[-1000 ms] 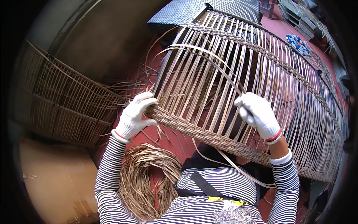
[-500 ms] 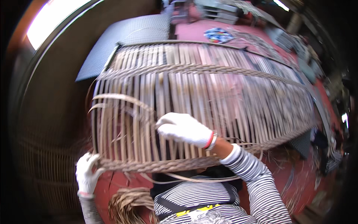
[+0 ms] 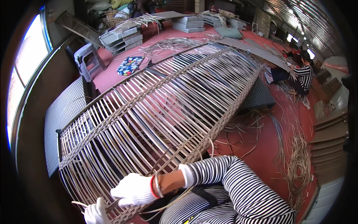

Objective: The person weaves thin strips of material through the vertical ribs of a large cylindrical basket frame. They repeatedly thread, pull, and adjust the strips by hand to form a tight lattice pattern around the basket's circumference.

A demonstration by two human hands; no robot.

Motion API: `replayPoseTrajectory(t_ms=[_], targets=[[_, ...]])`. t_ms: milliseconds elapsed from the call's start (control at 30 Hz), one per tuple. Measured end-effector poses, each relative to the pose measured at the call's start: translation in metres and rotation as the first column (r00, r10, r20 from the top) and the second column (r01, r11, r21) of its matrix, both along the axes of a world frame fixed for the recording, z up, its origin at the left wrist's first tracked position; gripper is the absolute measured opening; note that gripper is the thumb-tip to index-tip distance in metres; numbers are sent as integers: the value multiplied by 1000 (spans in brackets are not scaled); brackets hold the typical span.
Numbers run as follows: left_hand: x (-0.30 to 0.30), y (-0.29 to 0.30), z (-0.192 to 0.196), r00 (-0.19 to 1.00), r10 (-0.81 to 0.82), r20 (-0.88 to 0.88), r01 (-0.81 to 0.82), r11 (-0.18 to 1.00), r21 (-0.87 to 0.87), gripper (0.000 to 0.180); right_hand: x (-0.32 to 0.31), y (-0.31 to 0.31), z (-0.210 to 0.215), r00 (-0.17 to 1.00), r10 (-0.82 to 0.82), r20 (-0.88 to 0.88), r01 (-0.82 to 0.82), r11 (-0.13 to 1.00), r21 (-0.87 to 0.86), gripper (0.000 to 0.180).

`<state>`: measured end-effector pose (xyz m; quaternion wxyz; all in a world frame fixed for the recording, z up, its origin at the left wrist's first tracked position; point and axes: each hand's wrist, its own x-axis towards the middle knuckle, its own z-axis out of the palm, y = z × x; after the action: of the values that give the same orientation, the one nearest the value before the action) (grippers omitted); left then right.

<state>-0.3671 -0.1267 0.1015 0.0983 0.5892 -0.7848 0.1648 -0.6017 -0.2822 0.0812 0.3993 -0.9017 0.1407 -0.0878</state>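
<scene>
A long frame panel strung with flat rattan-like strands (image 3: 149, 110) lies before me, with braided bands across it. My left hand (image 3: 96, 213), in a white glove, is at the panel's near left corner, fingers closed round a flat strand whose pale end (image 3: 77, 203) sticks out leftward. Just right of it, my gloved right hand (image 3: 135, 189) is pinched over the braided near edge (image 3: 128, 213), its fingertips on the same strand, which runs between both hands. The fingertips are partly hidden. Loose strands (image 3: 169, 151) rise from the near braid beyond my right wrist.
A grey woven panel (image 3: 65, 123) stands at the left, near a grey plastic stool (image 3: 89, 61) and a patterned cushion (image 3: 130, 65). Strand bundles (image 3: 298, 160) litter the red floor at right. Another person (image 3: 304, 74) sits at the far right. Stacked grey panels (image 3: 188, 24) stand behind.
My view has swung to the right. My right hand has come from above the panel's middle to the near left corner, beside my left hand. The curved strand ends have been drawn down there.
</scene>
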Motion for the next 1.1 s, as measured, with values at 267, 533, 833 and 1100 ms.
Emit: replayPoseTrajectory(t_ms=[267, 533, 833, 1100], targets=[[209, 68, -2, 870, 434, 234, -420, 901, -109, 23, -136, -77, 42, 1000, -6, -21, 8, 998, 66, 36], [367, 192, -20, 538, 841, -61, -843, 538, -5, 36, -183, -120, 115, 946, -230, -229, 224, 973, -53, 27], [400, 316, -56, 78, 895, 438, -988, 9, 157, 45, -220, -170, 62, 890, -453, 52, 221, 328, -919, 23], [232, 84, 24, 868, 461, -185, -396, 868, 300, 71, -59, -91, 0, 950, 178, 255, 146, 468, -872, 3]])
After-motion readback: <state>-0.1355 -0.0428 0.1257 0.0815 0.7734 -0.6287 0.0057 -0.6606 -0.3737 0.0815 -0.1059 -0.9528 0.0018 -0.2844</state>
